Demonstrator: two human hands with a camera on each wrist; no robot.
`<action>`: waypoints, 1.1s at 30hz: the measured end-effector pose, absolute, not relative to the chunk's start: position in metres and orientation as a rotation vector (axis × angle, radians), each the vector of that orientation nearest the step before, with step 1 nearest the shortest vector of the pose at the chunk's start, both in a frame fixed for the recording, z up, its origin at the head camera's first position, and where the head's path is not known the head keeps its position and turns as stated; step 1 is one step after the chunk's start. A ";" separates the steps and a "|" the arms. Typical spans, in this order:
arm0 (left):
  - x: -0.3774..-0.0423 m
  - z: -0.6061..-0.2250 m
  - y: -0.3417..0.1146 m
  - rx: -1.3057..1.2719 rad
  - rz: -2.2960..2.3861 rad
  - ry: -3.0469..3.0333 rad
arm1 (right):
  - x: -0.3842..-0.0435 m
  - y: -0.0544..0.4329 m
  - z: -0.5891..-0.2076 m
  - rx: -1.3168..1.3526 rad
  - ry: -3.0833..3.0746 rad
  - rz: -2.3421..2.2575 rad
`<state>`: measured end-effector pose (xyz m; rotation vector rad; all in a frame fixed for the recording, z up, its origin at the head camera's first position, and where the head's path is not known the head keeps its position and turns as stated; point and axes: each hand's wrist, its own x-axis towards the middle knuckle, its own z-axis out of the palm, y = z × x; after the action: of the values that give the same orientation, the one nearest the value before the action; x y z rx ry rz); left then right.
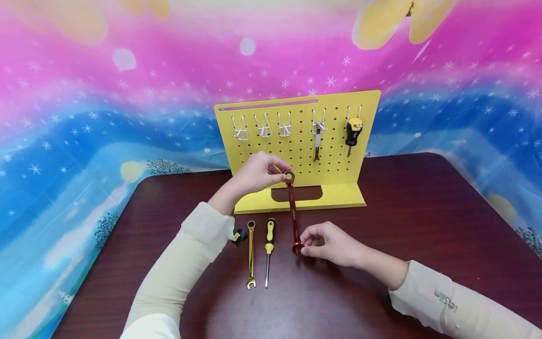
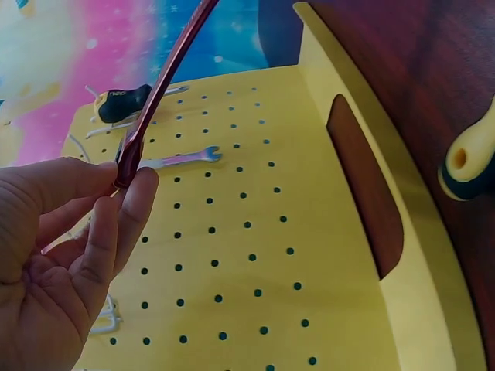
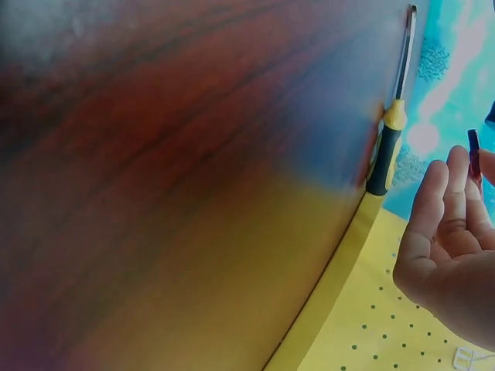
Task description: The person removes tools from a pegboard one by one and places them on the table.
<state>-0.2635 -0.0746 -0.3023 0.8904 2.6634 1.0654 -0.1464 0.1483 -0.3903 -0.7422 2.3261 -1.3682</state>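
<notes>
A dark red combination wrench (image 1: 293,209) is held up between both hands, its ring end toward the pegboard. My left hand (image 1: 256,173) pinches that ring end between thumb and fingers, as the left wrist view also shows. At the lower, open-jawed end, my right hand (image 1: 332,245) pinches the wrench; in the right wrist view its dark tip (image 3: 474,143) shows between thumb and fingers. On the table to the left lie a gold combination wrench (image 1: 251,254) and a yellow-and-black screwdriver (image 1: 269,242), side by side.
A yellow pegboard (image 1: 271,155) stands at the back of the dark wooden table (image 1: 406,212). From its right-hand hooks hang a small wrench (image 1: 317,143) and a stubby yellow-and-black screwdriver (image 1: 353,132). Several white hooks (image 1: 263,127) at its left hold nothing. A patterned cloth hangs behind.
</notes>
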 end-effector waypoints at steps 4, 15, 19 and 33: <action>-0.262 -0.310 -0.077 0.885 1.041 2.656 | -0.143 0.149 -0.393 -0.756 2.317 -1.346; -0.258 -0.333 -0.078 0.913 1.018 2.611 | -0.136 0.148 -0.399 -0.810 2.267 -1.293; -0.258 -0.341 -0.078 0.934 0.972 2.616 | -0.133 0.148 -0.402 -0.819 2.241 -1.281; -0.255 -0.370 -0.080 1.008 0.951 2.555 | -0.129 0.149 -0.409 -0.799 2.172 -1.192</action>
<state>-0.2550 -0.0797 -0.3701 1.0078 2.5545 0.9509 -0.1289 0.1493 -0.4093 -0.7992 2.1716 -1.1915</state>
